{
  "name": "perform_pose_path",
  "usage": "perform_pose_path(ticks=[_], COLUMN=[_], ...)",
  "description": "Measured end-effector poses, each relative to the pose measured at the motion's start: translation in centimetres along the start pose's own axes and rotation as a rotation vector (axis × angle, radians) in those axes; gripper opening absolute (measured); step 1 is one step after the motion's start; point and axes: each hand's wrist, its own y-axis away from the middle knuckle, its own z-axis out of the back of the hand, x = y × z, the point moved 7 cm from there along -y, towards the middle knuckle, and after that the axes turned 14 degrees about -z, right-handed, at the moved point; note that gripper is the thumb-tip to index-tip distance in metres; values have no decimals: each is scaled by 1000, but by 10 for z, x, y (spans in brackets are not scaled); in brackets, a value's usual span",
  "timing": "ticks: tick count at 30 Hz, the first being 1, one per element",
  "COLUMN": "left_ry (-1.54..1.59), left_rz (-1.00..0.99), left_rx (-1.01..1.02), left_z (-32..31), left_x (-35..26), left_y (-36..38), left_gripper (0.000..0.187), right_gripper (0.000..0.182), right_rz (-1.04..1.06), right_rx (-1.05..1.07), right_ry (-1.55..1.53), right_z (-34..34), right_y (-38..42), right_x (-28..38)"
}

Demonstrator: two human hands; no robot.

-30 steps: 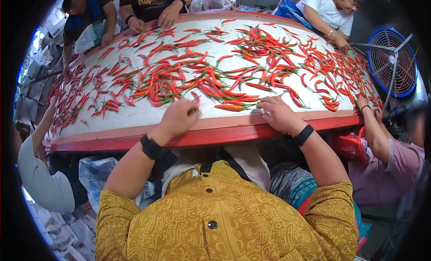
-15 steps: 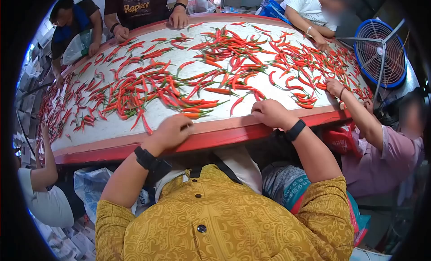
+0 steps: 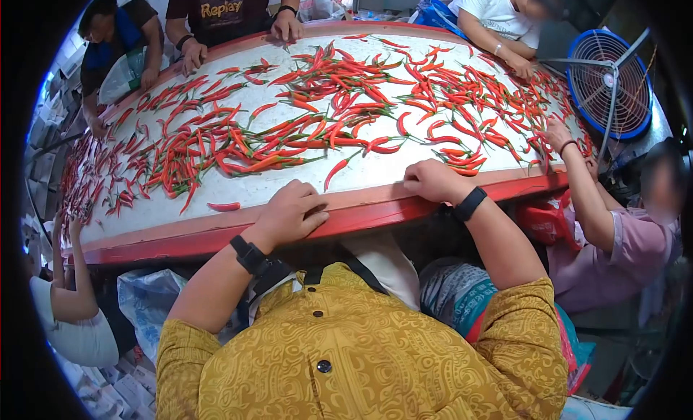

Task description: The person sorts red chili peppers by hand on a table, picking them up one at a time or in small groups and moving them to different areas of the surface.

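Observation:
Red chilies (image 3: 271,160) with green stems lie scattered over a white surface (image 3: 274,193) with a red rim (image 3: 375,216). My left hand (image 3: 292,212) rests on the near rim, thumb apart from the fingers, holding nothing. Farther right on the same rim is my right hand (image 3: 437,182), its fingers curled together and nothing visible in them. A single chili (image 3: 339,169) lies on the white surface between my hands, touching neither. Another chili (image 3: 224,206) lies left of my left hand, near the edge.
Co-workers stand around the table; one person's hand (image 3: 559,133) is at the right among chilies, and another's hands (image 3: 287,25) rest on the far rim. A blue-rimmed fan (image 3: 610,84) stands at the right. Plastic bags (image 3: 148,301) are below the near edge.
The chilies have shifted left across the white surface. My left hand has moved slightly right and its thumb has spread. My right hand has barely moved.

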Motion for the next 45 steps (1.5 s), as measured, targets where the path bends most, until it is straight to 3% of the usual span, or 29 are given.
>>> perform_pose_path(ticks=[1,3,6,7,10,12,14,16,18,22,26,28,30,33,35,37,38,40,42,45], left_ry=[-2,-150,-425,-493,-418,-381,-232,-326,-619,-367,-322,-303,-263,-441,-591,-618,-635,-647,-713,-323], left_rz=[4,-172,-24,64,133,109,110,137,138,58,36,16,-10,236,424,460,489,493,521,336], left_rx=[-2,-131,-286,-331,-412,-400,-123,-228,-363,-451,-548,-578,-670,-666,-544,-444,-338,-311,-579,-685], left_z=[-4,-2,-7,-6,-4,-9,-37,-38,-33,-43,-43,-43,-34,-4,5,10,8,10,18,-2], left_x=[-2,-20,-12,-11,-19,-25,-17,-24,-32,-32,-45,-46,-42,-1,39,59,67,62,40,-3], left_y=[-7,-19,-29,-30,-42,-53,-67,-76,-81,-94,-108,-111,-106,-74,-46,-34,-32,-39,-47,-106], left_gripper=[29,33,41,48,51,47,40,32,29,22,17,18,21,22,23,24,26,28,30,32], right_gripper=[19,20,20,19,18,18,20,25,26,32,39,25,17,16,17,21,23,19,22,16], right_rz=[5,262,152,94,162,245,349,407,477,362,369,310,328,352,451,475,420,381,191,203], right_rx=[1,-539,-476,-319,-221,-257,-287,-265,-301,-229,-114,-153,-350,-458,-551,-593,-546,-480,-228,-166], right_ry=[1,83,-1,-65,-30,45,170,224,290,379,416,418,229,-46,-180,-265,-291,-449,-696,-874], right_z=[-1,32,40,37,38,43,46,46,33,24,31,40,66,105,122,132,133,130,115,102], right_y=[-3,11,15,12,16,6,-15,-43,-84,-109,-121,-125,-112,-77,-52,-28,-21,-5,4,32], right_x=[-10,-8,-26,-31,-24,-6,21,52,68,76,56,31,12,-15,-39,-61,-75,-100,-122,-119])
